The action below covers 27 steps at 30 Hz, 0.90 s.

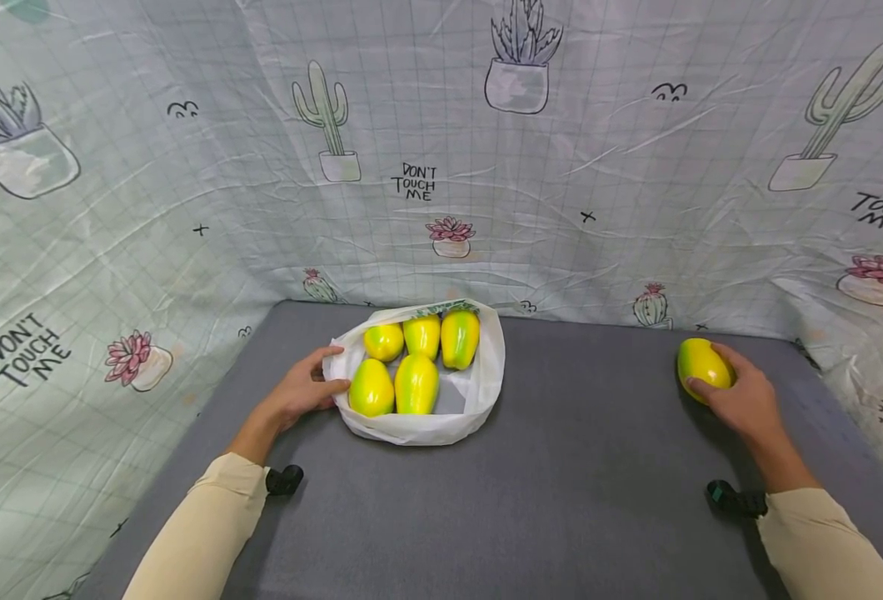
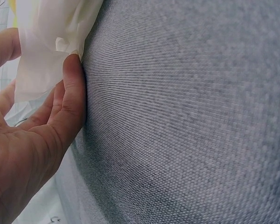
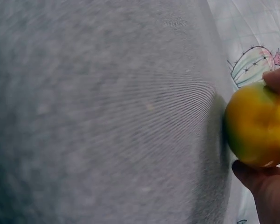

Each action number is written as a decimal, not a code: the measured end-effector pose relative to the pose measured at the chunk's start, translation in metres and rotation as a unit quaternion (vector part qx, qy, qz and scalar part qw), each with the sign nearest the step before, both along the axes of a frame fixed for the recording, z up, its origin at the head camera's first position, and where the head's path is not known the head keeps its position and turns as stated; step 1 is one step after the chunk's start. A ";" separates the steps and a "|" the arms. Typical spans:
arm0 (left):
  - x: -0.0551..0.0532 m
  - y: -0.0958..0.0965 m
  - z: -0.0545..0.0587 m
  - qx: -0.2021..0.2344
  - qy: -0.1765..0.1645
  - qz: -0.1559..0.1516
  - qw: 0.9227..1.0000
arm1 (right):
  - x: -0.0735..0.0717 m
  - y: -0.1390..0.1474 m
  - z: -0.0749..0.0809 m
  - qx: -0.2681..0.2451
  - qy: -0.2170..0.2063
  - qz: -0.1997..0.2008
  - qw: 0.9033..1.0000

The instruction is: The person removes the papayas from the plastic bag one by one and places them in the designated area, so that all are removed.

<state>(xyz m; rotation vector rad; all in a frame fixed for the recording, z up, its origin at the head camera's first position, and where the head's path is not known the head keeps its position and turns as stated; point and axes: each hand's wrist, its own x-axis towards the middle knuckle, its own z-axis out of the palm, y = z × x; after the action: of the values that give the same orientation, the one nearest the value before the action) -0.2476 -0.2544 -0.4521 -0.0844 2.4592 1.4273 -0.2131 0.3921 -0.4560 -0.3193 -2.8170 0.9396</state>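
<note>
A white plastic bag [image 1: 479,408] stands wide-mouthed on the grey table, several glossy yellow-green mangoes [image 1: 416,385] inside it. At its left side, my left hand [image 1: 308,385] pinches the rim, thumb over the edge and fingers on the outer wall. The left wrist view shows the same hand [image 2: 42,126] with the bag's thin wall [image 2: 46,56] between thumb and fingers. Far to the right, my right hand [image 1: 749,396] grips a single mango [image 1: 700,367]. In the right wrist view, thumb and fingers hold this mango [image 3: 254,126] from opposite sides, close over the table.
The grey table [image 1: 561,492] spans the space between both hands. A pale sheet printed with cacti [image 1: 325,117] hangs behind the table and along its sides. Black wrist-camera mounts [image 1: 284,481] stick out from both wrists, low over the table.
</note>
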 end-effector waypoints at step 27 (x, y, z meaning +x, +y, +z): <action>0.005 0.001 0.001 0.005 0.008 -0.004 1.000 | 0.012 -0.009 0.038 0.001 0.028 0.019 0.999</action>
<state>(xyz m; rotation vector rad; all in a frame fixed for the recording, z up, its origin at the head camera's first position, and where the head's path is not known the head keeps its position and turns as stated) -0.2427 -0.2532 -0.4511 -0.0616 2.4625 1.4440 -0.2008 0.3836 -0.4179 -0.2366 -2.7820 0.9367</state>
